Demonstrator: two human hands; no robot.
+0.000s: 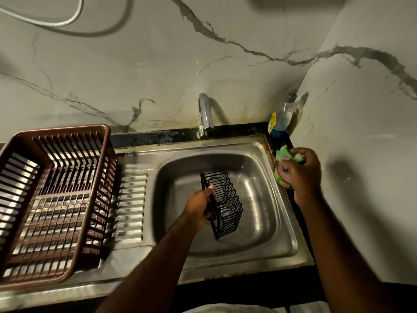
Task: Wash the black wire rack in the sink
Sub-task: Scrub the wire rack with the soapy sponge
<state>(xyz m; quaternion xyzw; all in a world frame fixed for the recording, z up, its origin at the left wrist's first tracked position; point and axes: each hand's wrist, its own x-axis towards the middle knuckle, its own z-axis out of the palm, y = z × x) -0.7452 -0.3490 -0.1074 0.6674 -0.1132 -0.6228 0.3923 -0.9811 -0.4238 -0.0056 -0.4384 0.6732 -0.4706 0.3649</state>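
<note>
The black wire rack (228, 204) stands tilted inside the steel sink basin (259, 213). My left hand (199, 205) grips the rack by its left edge, thumb on the top wire. At the sink's right rim my right hand (302, 170) pinches a green sponge (284, 154) above a round green soap tub (282, 178). The chrome tap (205, 116) rises behind the basin; no water is seen running.
A brown plastic dish basket (54, 199) sits on the ribbed draining board (130, 199) at the left. A clear bottle with blue liquid (281, 119) stands in the back right corner against the marble wall. A grey cable (56, 21) hangs at upper left.
</note>
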